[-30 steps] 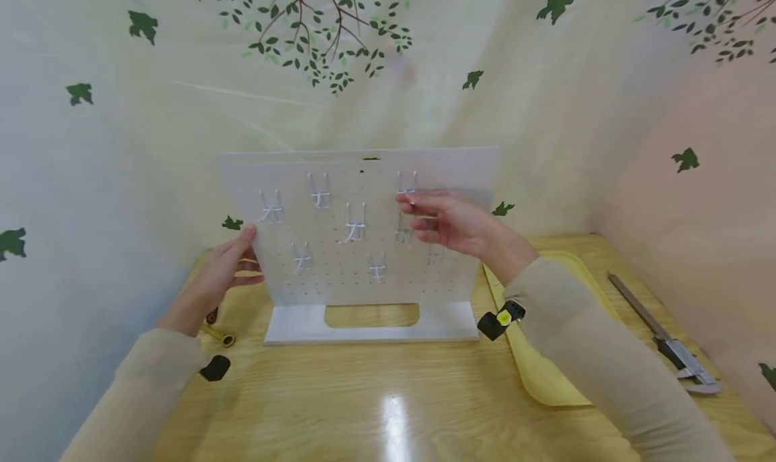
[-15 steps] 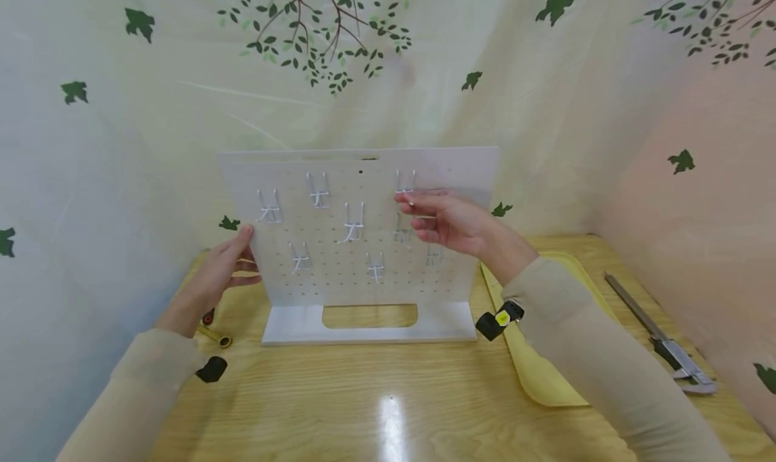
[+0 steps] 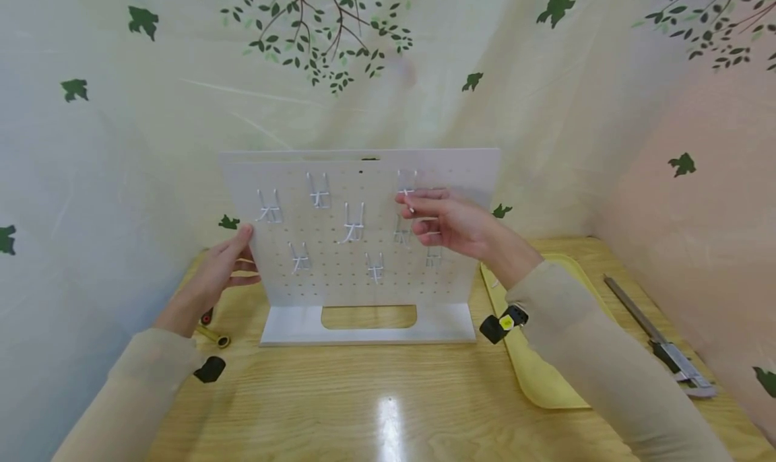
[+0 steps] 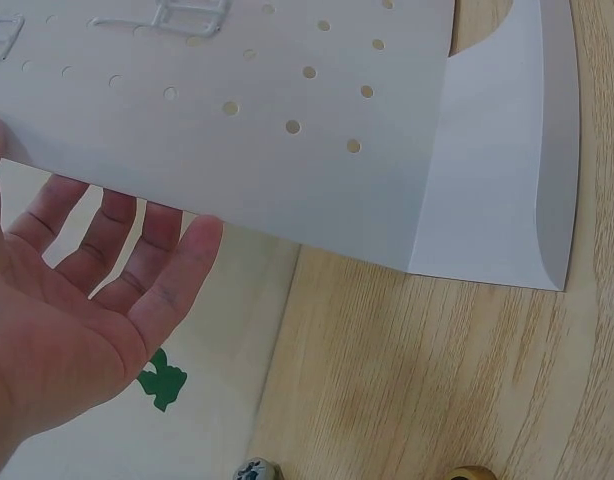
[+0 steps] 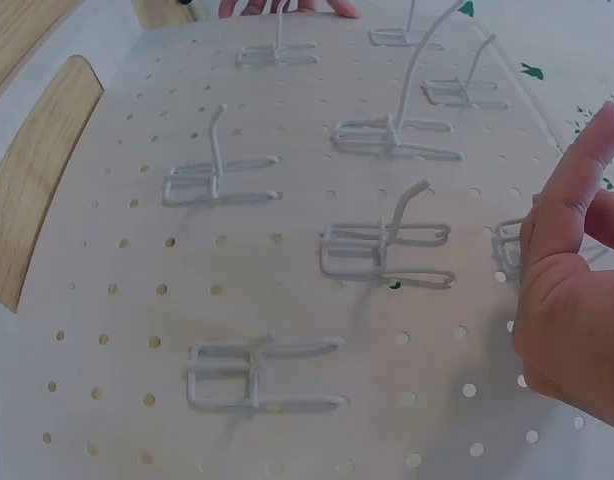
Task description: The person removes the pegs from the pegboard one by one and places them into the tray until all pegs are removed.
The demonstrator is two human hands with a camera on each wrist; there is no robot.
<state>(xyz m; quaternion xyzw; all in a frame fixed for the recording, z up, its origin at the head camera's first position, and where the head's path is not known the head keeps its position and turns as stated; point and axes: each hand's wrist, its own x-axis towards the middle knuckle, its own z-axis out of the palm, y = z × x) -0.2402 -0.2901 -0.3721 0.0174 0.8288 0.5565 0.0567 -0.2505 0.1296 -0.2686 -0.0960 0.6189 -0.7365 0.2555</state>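
A white pegboard (image 3: 339,287) stands upright on its base, with several white wire hooks, such as the centre hook (image 3: 354,227), fixed across its front. My left hand (image 3: 221,270) grips the board's left edge, the thumb at the front and the fingers behind, as the left wrist view also shows. At the upper right of the board, my right hand (image 3: 451,223) pinches the prong of a hook (image 3: 407,191) between thumb and fingers. A pale tip pokes out by the fingertips. In the right wrist view the right hand (image 5: 577,290) covers most of that hook.
On the wooden table (image 3: 315,401), a yellow tray (image 3: 545,374) lies under the right forearm. Farther right is a caliper (image 3: 667,347). A brass-coloured wrench-like tool (image 3: 219,339) lies beside the left wrist. A printed curtain (image 3: 182,112) hangs behind.
The right hand's fingers have shifted slightly at the upper-right hook, and the tip between them sits a little lower. The left hand keeps its grip on the board's edge.
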